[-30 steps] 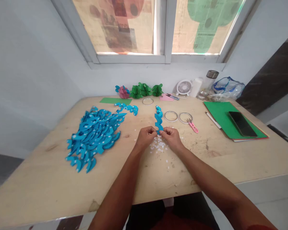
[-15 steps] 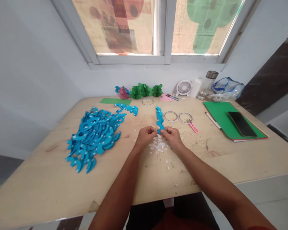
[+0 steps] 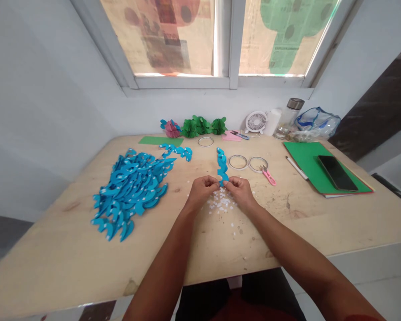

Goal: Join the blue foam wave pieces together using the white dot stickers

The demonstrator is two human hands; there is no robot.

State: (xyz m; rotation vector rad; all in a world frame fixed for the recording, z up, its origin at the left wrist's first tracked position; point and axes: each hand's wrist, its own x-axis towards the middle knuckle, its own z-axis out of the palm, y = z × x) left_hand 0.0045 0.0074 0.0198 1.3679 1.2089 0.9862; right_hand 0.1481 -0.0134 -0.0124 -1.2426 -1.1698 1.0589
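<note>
My left hand [image 3: 202, 191] and my right hand [image 3: 240, 191] meet over the middle of the wooden table [image 3: 67, 263]. Both pinch the near end of a blue wavy paper strip [image 3: 222, 164] that runs away from me. Small white paper scraps [image 3: 222, 204] lie scattered under and around my hands. A big pile of blue curved paper cutouts [image 3: 130, 187] with white dots lies to the left of my left hand.
Tape rings [image 3: 237, 161] and pink snips [image 3: 268, 175] lie just beyond my right hand. A green folder [image 3: 307, 165] with a black phone [image 3: 337, 173] and a pen sits at right. Green and pink paper ornaments [image 3: 200, 126], a small fan [image 3: 256, 121], a bottle and a bag line the wall.
The blue strip's far end has shifted slightly between my fingers. Both hands stay in nearly the same place.
</note>
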